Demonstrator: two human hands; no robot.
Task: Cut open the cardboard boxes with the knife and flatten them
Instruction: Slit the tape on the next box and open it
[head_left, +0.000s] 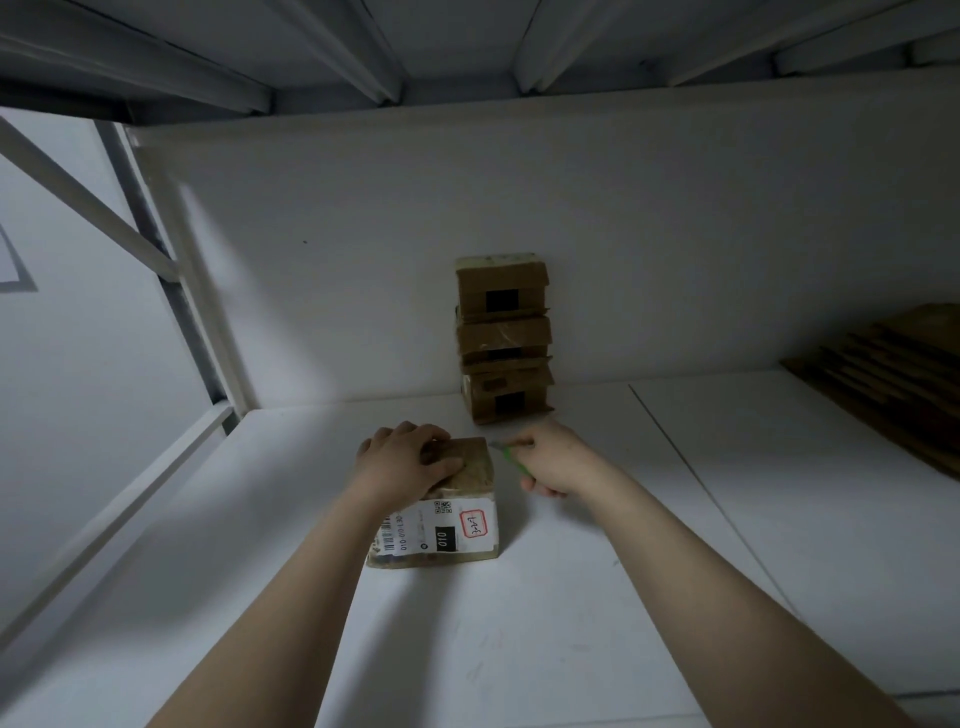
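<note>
Low in the middle of the frame we see the two bare forearms reaching up from the bottom edge across the white tabletop (519, 639). Between them, just below centre, stands a small brown cardboard box (470, 475). It is closed, its tape is wrinkled, and a white shipping label (441, 530) with a barcode and a red-framed handwritten note covers its near face.

The left hand (402, 460) lies palm-down on the box's top. Its fingers are loosely spread towards the far left edge and its thumb rests on the lid.

Just right of the box, the right hand (558, 460) is curled round a green-handled knife (511, 457). The knife points left, with its tip right at the box's upper right corner. We cannot tell whether it touches the cardboard.

Further up, at centre, a stack of three boxes (503, 338) leans against the white back wall. At the right edge of the frame lies a pile of flattened cardboard (893, 374).
</note>
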